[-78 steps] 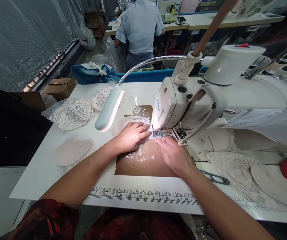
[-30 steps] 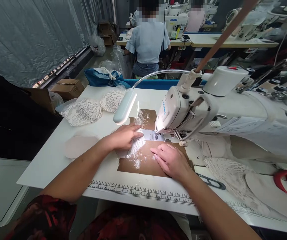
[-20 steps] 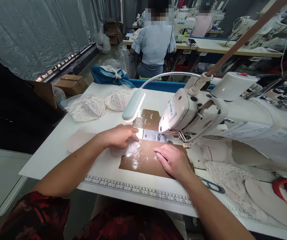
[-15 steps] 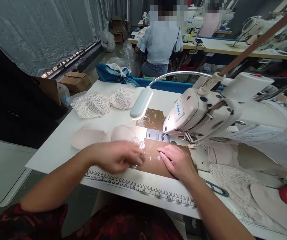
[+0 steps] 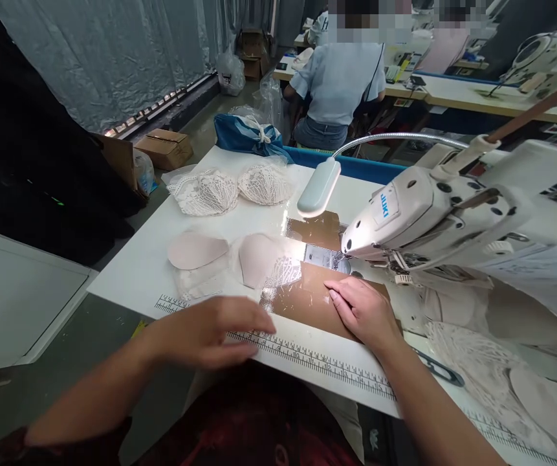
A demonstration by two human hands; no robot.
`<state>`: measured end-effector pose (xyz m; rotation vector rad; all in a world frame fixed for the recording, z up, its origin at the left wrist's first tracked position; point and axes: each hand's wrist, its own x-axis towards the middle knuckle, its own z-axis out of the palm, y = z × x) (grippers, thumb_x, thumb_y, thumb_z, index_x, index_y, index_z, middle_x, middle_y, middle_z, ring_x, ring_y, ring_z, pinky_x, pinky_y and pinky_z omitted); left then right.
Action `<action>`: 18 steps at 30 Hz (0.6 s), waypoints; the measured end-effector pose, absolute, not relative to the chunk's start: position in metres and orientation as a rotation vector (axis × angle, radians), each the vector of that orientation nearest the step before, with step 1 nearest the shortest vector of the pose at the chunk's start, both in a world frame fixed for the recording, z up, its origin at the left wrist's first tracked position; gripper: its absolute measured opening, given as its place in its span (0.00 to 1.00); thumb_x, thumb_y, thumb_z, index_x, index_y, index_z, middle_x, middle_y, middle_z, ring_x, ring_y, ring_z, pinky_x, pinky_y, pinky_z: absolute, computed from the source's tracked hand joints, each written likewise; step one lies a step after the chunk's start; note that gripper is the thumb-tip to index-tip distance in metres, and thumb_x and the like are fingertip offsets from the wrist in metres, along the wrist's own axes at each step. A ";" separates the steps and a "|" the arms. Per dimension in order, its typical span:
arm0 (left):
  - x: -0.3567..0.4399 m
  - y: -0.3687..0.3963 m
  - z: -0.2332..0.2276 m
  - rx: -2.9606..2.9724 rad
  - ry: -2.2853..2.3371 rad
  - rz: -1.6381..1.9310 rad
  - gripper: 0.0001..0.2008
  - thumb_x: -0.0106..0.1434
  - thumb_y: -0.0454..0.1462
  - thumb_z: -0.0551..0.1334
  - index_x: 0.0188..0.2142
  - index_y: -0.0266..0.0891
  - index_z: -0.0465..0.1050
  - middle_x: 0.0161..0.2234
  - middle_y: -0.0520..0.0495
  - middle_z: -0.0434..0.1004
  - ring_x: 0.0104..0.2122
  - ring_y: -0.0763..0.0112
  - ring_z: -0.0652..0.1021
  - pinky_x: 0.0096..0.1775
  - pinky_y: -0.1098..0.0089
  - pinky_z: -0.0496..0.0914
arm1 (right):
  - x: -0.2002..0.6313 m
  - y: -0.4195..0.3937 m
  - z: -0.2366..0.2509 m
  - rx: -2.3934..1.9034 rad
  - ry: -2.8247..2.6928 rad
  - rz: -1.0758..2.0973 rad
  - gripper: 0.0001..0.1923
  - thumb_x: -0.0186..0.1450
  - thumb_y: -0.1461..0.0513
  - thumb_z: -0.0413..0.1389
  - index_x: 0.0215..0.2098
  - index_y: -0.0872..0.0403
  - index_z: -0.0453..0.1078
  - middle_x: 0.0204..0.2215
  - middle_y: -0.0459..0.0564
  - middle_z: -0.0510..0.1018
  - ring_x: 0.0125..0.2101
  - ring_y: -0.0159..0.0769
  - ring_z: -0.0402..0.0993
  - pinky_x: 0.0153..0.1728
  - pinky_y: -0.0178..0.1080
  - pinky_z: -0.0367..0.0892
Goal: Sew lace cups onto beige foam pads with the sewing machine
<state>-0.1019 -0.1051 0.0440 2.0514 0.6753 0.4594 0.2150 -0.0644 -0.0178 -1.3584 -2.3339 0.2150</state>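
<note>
The left hand (image 5: 210, 333) has let go and drawn back, loosely spread, over the worktop's (image 5: 137, 272) near edge, leaving the lace-covered cup (image 5: 268, 262) at frame centre, while the right hand (image 5: 363, 310) stays flat beside the needle.

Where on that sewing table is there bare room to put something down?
Bare white top lies left of the pink pad, toward the table edge, and between the lace cups and the lamp. It is crowded around the needle, by the right hand, and at far right under lace.
</note>
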 end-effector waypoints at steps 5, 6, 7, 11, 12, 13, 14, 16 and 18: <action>-0.087 -0.082 0.048 2.397 1.011 0.530 0.16 0.65 0.34 0.55 0.52 0.35 0.70 0.54 0.36 0.70 0.56 0.56 0.69 0.55 0.54 0.66 | 0.216 -0.068 -0.017 -1.349 -2.334 0.184 0.14 0.68 0.61 0.48 0.43 0.53 0.75 0.35 0.51 0.79 0.37 0.38 0.73 0.37 0.40 0.68; -0.084 -0.085 0.049 2.360 0.962 0.533 0.17 0.65 0.34 0.56 0.53 0.36 0.70 0.54 0.37 0.70 0.56 0.57 0.69 0.56 0.54 0.66 | 0.217 -0.068 -0.017 -1.342 -2.333 0.181 0.14 0.68 0.61 0.48 0.43 0.53 0.75 0.34 0.51 0.79 0.37 0.38 0.74 0.37 0.40 0.68; -0.082 -0.090 0.049 2.285 0.842 0.509 0.18 0.65 0.35 0.57 0.54 0.38 0.69 0.53 0.38 0.71 0.55 0.58 0.70 0.56 0.57 0.66 | 0.217 -0.069 -0.017 -1.334 -2.337 0.180 0.14 0.68 0.61 0.48 0.43 0.53 0.75 0.34 0.51 0.79 0.37 0.38 0.74 0.37 0.40 0.68; -0.069 -0.129 0.023 1.837 0.127 0.273 0.21 0.62 0.37 0.60 0.55 0.41 0.69 0.49 0.44 0.76 0.50 0.65 0.76 0.52 0.72 0.70 | 0.222 -0.070 -0.020 -1.293 -2.364 0.189 0.14 0.68 0.61 0.48 0.44 0.53 0.74 0.35 0.51 0.79 0.37 0.38 0.74 0.37 0.40 0.69; -0.065 -0.138 0.007 1.778 0.083 0.291 0.19 0.63 0.37 0.58 0.54 0.39 0.70 0.49 0.43 0.76 0.50 0.64 0.76 0.52 0.72 0.70 | 0.223 -0.070 -0.020 -1.286 -2.373 0.192 0.13 0.68 0.61 0.48 0.44 0.53 0.74 0.35 0.51 0.79 0.37 0.38 0.74 0.37 0.40 0.69; -0.062 -0.146 -0.012 1.753 0.108 0.284 0.18 0.65 0.38 0.55 0.53 0.38 0.71 0.50 0.43 0.76 0.50 0.65 0.76 0.51 0.72 0.70 | 0.224 -0.070 -0.021 -1.285 -2.386 0.191 0.13 0.68 0.60 0.48 0.45 0.53 0.74 0.36 0.51 0.79 0.38 0.38 0.74 0.38 0.40 0.69; -0.060 -0.152 -0.032 1.754 0.168 0.267 0.18 0.68 0.39 0.52 0.52 0.37 0.72 0.49 0.45 0.76 0.49 0.66 0.77 0.50 0.72 0.71 | 0.225 -0.071 -0.020 -1.291 -2.405 0.184 0.14 0.68 0.60 0.48 0.45 0.53 0.73 0.37 0.51 0.79 0.38 0.38 0.74 0.38 0.40 0.69; -0.059 -0.158 -0.070 1.936 0.478 0.272 0.14 0.68 0.40 0.52 0.46 0.39 0.74 0.43 0.50 0.80 0.41 0.70 0.80 0.41 0.76 0.74 | 0.226 -0.074 -0.017 -1.319 -2.473 0.157 0.15 0.69 0.59 0.48 0.47 0.52 0.72 0.38 0.51 0.78 0.39 0.39 0.74 0.38 0.41 0.69; -0.063 -0.159 -0.093 2.114 0.829 0.317 0.10 0.66 0.41 0.57 0.41 0.41 0.75 0.38 0.51 0.79 0.35 0.69 0.80 0.34 0.74 0.75 | 0.229 -0.082 -0.009 -1.322 -2.570 0.128 0.15 0.69 0.57 0.47 0.48 0.51 0.71 0.38 0.52 0.78 0.38 0.41 0.74 0.35 0.41 0.69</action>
